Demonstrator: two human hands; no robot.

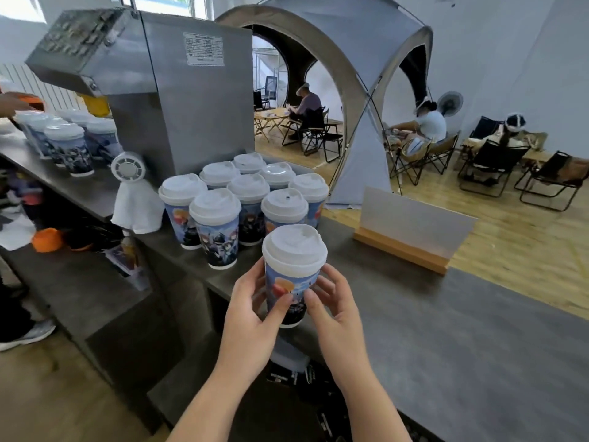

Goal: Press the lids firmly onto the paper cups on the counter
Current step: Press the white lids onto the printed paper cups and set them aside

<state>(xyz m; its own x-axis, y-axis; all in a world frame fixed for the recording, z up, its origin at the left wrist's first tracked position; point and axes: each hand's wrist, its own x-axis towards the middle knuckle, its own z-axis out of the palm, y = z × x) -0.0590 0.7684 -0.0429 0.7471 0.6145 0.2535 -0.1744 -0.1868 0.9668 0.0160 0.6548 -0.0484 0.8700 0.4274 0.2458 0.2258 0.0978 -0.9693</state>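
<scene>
- The left hand (251, 309) and the right hand (334, 306) both hold one paper cup (290, 290), one hand on each side.
- The fingers and thumbs curl around the cup's printed wall, and both thumbs press on the front of it.
- A white lid (294, 250) sits on top of this cup.
- The cup is at the near edge of the dark counter (462, 330), just in front of a bunch of other cups. I cannot tell if its bottom touches the counter.
- The bunch of cups (245, 199) stands farther back on the counter, close together. Every one has a white lid on.
- A big grey metal machine (178, 90) stands right behind the bunch.
- A small white fan (127, 169) with a white cloth (137, 208) draped under it is just to the left of the bunch.
- More cups with lids (68, 141) stand far off on the left end of the counter, under the machine's front part.
- A sign in a wooden base (411, 231) stands near the far edge of the counter, to the right of the bunch.
- Behind the counter is a grey tent (350, 36), and people sit on folding chairs (487, 167) on the wooden floor.
</scene>
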